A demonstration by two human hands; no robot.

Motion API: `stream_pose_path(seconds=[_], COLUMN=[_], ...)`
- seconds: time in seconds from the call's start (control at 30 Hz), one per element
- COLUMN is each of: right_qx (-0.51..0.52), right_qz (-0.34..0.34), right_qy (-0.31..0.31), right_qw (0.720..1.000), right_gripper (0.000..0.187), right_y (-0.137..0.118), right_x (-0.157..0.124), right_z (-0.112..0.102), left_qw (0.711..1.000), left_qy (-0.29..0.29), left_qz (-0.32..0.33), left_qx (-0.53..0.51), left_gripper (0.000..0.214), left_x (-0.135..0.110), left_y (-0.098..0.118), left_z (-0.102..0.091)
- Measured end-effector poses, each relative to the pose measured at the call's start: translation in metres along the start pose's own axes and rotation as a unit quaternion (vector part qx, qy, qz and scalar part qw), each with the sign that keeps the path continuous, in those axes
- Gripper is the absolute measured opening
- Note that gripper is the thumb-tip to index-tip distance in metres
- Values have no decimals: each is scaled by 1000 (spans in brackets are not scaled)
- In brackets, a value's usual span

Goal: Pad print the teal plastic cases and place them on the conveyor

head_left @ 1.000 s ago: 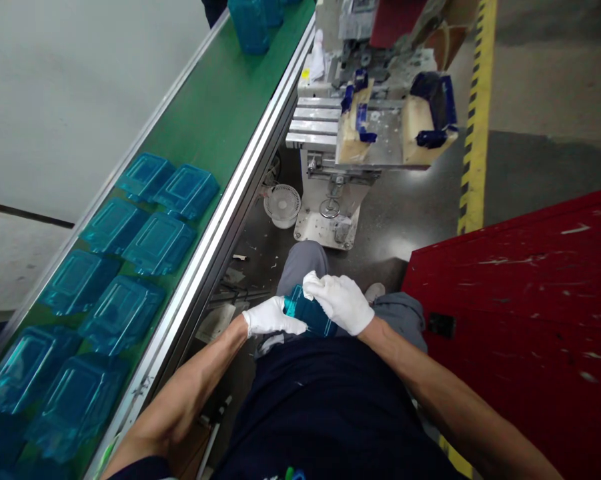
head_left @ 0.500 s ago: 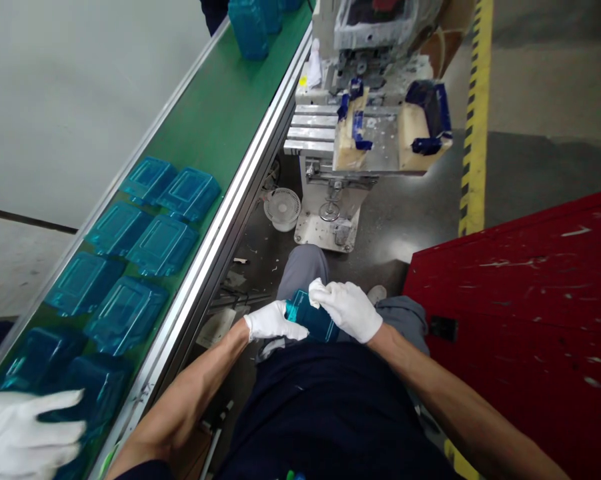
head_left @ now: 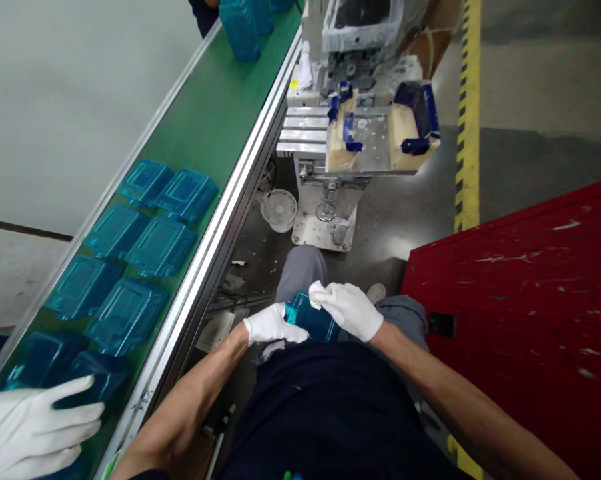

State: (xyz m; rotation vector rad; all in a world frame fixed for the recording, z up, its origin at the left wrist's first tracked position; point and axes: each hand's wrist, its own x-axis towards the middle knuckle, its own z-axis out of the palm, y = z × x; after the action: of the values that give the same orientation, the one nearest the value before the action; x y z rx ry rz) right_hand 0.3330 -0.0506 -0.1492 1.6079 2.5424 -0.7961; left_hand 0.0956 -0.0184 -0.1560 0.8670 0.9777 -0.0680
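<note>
Both my gloved hands hold a translucent blue plastic box (head_left: 311, 320) low in front of my body, above my lap. My left hand (head_left: 273, 325) grips its near left side in a white glove. My right hand (head_left: 347, 310) lies across the top of the box. A bunched white piece, perhaps cloth, sits under its fingertips (head_left: 317, 294), though I cannot tell if it is separate from the glove. The box's lower part is hidden by my hands.
A green conveyor belt (head_left: 220, 127) with an aluminium rail carries several blue boxes to my left. A co-worker's gloved hand (head_left: 35, 427) rests on one. Ahead stands a pad printing machine (head_left: 355, 127); a small white fan (head_left: 279, 210) sits on the floor. A red cabinet (head_left: 510, 333) stands to my right.
A co-worker's gloved hand has entered at lower left and moved onto a blue box on the belt. My hands have shifted slightly on the box, which stays held.
</note>
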Motion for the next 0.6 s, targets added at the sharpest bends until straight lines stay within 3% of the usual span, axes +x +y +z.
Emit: stream_pose_path(seconds=[0.1,0.23,0.43,0.6], right_qx=[19,57,102,106], right_qz=[60,160,153,146], right_qy=[19,102,101,112], right_qw=[998,980,978,977], right_gripper=[35,37,35,37], right_y=[15,33,30,22], right_x=[-9,-23,-36,-32], right_z=[0,-2,4,2], left_qw=[1000,1000,1000,999], left_qy=[-4,1,6,20], left_qz=[-3,-1,7,18], left_qx=[3,12,25,21], left_gripper=[47,44,43,49], left_x=[0,-1,-2,-3], left_y=[1,4,5,4], left_z=[0,-1,-3,-3])
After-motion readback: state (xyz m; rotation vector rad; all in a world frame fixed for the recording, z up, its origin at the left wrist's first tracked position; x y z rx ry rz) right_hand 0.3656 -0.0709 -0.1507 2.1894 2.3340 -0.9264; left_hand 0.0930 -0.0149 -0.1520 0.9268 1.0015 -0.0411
